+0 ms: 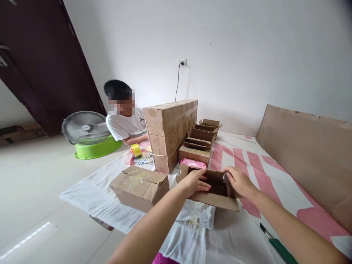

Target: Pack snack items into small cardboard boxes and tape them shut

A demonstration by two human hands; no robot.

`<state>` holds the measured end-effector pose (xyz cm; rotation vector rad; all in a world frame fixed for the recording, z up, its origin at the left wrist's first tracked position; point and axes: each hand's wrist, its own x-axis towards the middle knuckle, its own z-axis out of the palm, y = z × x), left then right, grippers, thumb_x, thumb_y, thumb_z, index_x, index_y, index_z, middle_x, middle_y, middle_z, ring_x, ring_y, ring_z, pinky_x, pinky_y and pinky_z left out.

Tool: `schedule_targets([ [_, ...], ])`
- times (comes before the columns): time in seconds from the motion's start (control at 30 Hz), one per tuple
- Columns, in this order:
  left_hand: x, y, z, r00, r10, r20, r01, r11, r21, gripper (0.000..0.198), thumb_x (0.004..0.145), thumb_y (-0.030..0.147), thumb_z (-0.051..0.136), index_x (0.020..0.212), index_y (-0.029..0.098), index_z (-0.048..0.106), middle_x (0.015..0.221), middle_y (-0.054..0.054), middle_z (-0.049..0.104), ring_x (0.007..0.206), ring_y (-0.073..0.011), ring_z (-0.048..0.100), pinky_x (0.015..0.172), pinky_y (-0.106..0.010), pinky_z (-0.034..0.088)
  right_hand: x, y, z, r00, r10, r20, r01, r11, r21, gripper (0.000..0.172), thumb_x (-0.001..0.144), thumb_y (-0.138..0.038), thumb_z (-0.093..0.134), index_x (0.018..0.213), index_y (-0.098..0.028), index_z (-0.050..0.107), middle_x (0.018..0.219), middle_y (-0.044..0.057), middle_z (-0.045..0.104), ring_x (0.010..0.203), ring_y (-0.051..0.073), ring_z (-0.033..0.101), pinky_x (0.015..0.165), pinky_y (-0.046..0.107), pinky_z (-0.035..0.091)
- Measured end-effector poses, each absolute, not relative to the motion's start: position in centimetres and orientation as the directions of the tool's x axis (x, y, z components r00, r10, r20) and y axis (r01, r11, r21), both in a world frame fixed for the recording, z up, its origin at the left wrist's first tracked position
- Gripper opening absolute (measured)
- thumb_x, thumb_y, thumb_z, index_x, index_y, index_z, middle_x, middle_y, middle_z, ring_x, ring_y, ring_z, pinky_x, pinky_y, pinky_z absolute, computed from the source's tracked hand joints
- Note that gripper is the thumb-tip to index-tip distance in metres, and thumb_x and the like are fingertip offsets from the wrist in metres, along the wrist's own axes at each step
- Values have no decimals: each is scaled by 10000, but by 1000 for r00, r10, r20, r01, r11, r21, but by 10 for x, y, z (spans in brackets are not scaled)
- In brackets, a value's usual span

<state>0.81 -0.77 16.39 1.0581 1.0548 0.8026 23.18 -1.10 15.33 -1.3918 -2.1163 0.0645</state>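
An open cardboard box (216, 201) lies in front of me, its near flap folded outward and its inside dark. My left hand (195, 183) reaches over its left side, fingers stretched apart at the opening and thumb by the far edge. At the far right corner, my right hand (238, 180) pinches the box's edge. A clear plastic packet (202, 216) lies partly beneath the box. Just behind it is a pink packet (192, 163). A closed, taped cardboard box (139, 187) sits to the left.
Stacked taped boxes (165, 130) form a wall beyond my hands, beside a row of open boxes (195, 151). A utility knife (279, 247) lies at lower right with blade out. Yellow tape (135, 150), a person (125, 121), a fan (86, 127) and a cardboard sheet (305, 146) surround the cloth.
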Motion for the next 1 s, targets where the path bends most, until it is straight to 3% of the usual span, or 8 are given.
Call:
schedule_targets([
  [0.1, 16, -7, 152, 327, 867, -376, -463, 493, 736, 191, 919, 258, 383, 945, 114, 506, 902, -134, 608, 789, -224, 695, 764, -360, 562, 225, -45, 149, -361, 826, 434, 765, 528, -369, 253, 912, -201, 377, 1002, -226, 612, 1014, 59, 675, 979, 204, 612, 872, 377, 486],
  [0.2, 19, -13, 139, 262, 871, -416, -642, 479, 599, 161, 856, 79, 387, 974, 120, 488, 888, -127, 632, 819, -229, 697, 777, -391, 574, 226, -67, 148, -376, 841, 390, 699, 533, -476, 265, 938, -243, 357, 999, -240, 614, 1063, 56, 670, 1039, 200, 605, 903, 365, 484],
  [0.3, 19, -20, 131, 232, 889, -394, -676, 439, 592, 252, 797, 10, 411, 1004, 134, 482, 927, -125, 652, 847, -243, 701, 792, -449, 575, 232, -70, 150, -242, 897, 371, 673, 431, -601, 256, 943, -312, 367, 1058, -251, 588, 1011, 44, 686, 930, 194, 646, 807, 336, 520],
  [0.43, 17, -24, 130, 212, 895, -391, -667, 425, 612, 271, 779, -10, 419, 998, 134, 487, 909, -118, 662, 841, -239, 706, 801, -462, 575, 234, -53, 161, -82, 878, 472, 703, 387, -597, 235, 902, -302, 412, 1021, -233, 602, 958, 47, 697, 809, 193, 656, 727, 323, 517],
  [0.5, 17, -24, 131, 206, 897, -392, -666, 422, 615, 257, 778, -10, 422, 981, 130, 492, 878, -115, 664, 820, -235, 707, 793, -459, 577, 230, -40, 168, -123, 865, 487, 721, 415, -554, 257, 866, -201, 378, 920, -225, 628, 926, 44, 696, 823, 188, 651, 750, 321, 506],
  [0.63, 18, -25, 133, 208, 902, -379, -680, 412, 606, 268, 750, -22, 439, 962, 124, 515, 866, -117, 666, 792, -229, 705, 792, -469, 574, 216, -13, 176, -253, 897, 362, 756, 417, -506, 300, 760, -72, 363, 759, -211, 629, 862, 40, 691, 842, 180, 642, 778, 315, 494],
  [0.83, 17, -26, 130, 209, 910, -358, -691, 396, 604, 262, 726, -19, 464, 931, 128, 535, 836, -92, 656, 793, -215, 694, 808, -457, 567, 191, 4, 177, -354, 903, 243, 760, 429, -488, 292, 759, -48, 413, 760, -206, 660, 860, 31, 694, 816, 158, 632, 784, 293, 482],
  [1.0, 17, -25, 127, 214, 917, -336, -705, 383, 597, 290, 722, -14, 478, 965, 133, 537, 838, -81, 661, 785, -206, 687, 811, -445, 565, 172, 3, 182, -442, 878, 183, 752, 473, -459, 189, 747, -112, 543, 832, -207, 683, 863, 30, 673, 804, 164, 608, 764, 282, 458],
])
